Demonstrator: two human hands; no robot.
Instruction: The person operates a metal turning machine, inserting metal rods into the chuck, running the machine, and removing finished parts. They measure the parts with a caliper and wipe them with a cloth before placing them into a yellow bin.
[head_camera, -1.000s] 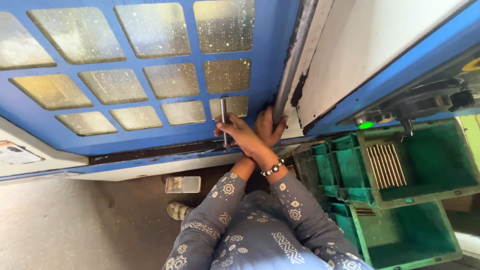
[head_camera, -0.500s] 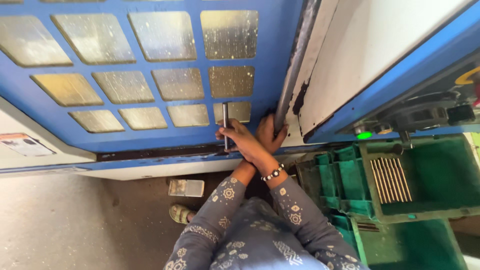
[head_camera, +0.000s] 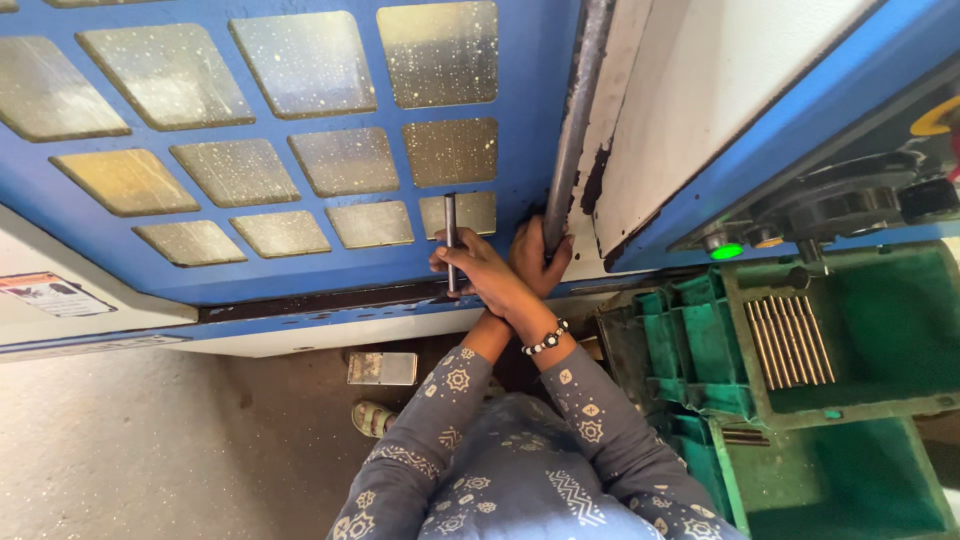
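Far left: a white machine panel (head_camera: 90, 320) with a small printed sticker (head_camera: 50, 293), and below it bare concrete floor (head_camera: 150, 460).

Upper left to centre: a blue sliding door (head_camera: 300, 275) with a grid of grimy, speckled window panes (head_camera: 340, 160), tilted in this view.

Lower centre-left: a small silvery rectangular block (head_camera: 381, 368) on the floor, and just below it a foot in a sandal (head_camera: 372, 417).

Centre: a short grey metal rod (head_camera: 450, 240) stands upright against the door's lower frame, just under the bottom row of panes. The person's wrists are crossed. The right hand (head_camera: 480, 272), on the arm with a beaded bracelet (head_camera: 546, 339), reaches over to the left and is closed around the rod's lower part. The left hand (head_camera: 535, 262) sits just right of it, fingers wrapped around the bottom end of a long grey door handle bar (head_camera: 575, 120) that runs up the door's right edge. Both sleeves (head_camera: 440, 420) are grey-blue with a pale printed pattern.

Right of centre: a white panel (head_camera: 700, 100) with chipped paint beside the bar, edged in blue.

Right: a control strip with 1 lit green button (head_camera: 726, 251) and dark knobs.

Far right: green trays (head_camera: 880, 330) in a stack; the upper 1 holds a row of thin metal rods (head_camera: 788, 340) lying side by side.
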